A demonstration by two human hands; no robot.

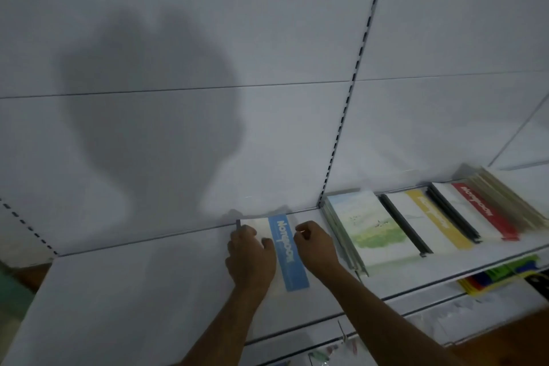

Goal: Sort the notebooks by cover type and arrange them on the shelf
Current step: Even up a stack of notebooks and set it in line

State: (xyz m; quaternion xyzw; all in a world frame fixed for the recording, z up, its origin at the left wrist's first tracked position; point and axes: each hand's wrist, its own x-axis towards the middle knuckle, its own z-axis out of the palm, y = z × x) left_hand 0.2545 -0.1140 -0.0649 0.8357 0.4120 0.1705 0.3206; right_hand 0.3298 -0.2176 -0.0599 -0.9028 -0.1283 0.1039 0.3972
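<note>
Both hands, left hand (251,258) and right hand (316,248), curl around the side edges of the blue-striped notebook (286,249), lying flat against the shelf's (142,291) back edge.

White panelled back wall (208,24), slotted upright (361,62), wooden floor (505,345)

Dim, flat light comes from behind the person, throwing a large soft shadow (148,116) onto the white back panel (297,24). Everything looks slightly soft and grainy; the wide lens bends the shelf (118,291) lines toward the edges.
</note>
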